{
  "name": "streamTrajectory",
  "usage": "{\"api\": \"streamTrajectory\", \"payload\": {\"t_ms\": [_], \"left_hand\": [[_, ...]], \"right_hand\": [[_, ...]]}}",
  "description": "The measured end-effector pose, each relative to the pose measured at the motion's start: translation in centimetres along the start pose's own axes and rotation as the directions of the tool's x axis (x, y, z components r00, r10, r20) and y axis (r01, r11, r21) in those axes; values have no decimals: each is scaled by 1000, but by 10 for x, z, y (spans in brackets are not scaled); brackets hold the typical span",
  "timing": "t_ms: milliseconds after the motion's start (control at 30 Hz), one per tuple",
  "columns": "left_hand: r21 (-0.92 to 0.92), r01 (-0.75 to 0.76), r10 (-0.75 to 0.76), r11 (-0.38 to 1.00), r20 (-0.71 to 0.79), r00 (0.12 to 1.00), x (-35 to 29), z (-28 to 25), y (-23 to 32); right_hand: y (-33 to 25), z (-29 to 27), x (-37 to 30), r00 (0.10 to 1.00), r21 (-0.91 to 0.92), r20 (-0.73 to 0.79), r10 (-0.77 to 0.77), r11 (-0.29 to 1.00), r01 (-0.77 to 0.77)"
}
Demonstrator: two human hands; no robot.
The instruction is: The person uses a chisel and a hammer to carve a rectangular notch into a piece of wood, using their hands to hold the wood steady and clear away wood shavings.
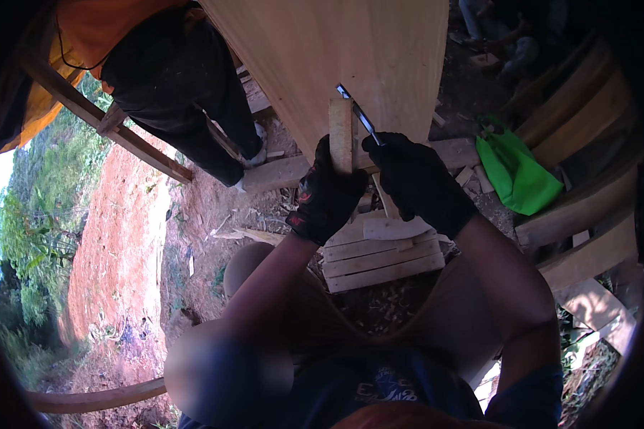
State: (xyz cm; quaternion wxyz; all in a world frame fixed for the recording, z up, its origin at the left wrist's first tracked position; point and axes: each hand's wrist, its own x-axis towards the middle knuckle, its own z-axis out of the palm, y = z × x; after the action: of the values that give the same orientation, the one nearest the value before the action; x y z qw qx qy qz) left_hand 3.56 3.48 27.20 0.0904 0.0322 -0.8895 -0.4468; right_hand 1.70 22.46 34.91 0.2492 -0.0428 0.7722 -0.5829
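In a black work glove, my left hand (327,193) is closed round the lower part of a short, upright wooden block (341,132). My right hand (421,177), gloved the same way, grips a chisel (360,114); the handle is hidden in the fist. The narrow, shiny blade slants up and left, its tip beside the block's top end. Whether the blade touches the block I cannot tell. Behind both hands lies a wide, smooth wooden board (322,53). Below them is a small slatted wooden piece (383,264) with a curved offcut (393,229) on it.
A bright green bag (515,171) lies to the right, near curved wooden planks (579,114). At the upper left stands a person in dark trousers (168,86), beside a wooden rail (132,136). Another person (511,36) sits at the far right. Offcuts and shavings litter the dirt ground.
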Motion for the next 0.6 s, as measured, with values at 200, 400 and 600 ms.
{"api": "streamTrajectory", "payload": {"t_ms": [200, 400, 600], "left_hand": [[4, 62, -62, 998, 45, 997, -2, -3, 14], [-149, -13, 32, 989, 126, 992, 6, -22, -4], [-120, -91, 115, 989, 208, 971, 9, -38, -11]], "right_hand": [[37, -2, 22, 899, -455, -85, -429, 820, 348], [38, -8, 19, 843, -506, -30, -537, 735, 451], [34, -5, 17, 771, -556, -1, -637, 641, 529]]}}
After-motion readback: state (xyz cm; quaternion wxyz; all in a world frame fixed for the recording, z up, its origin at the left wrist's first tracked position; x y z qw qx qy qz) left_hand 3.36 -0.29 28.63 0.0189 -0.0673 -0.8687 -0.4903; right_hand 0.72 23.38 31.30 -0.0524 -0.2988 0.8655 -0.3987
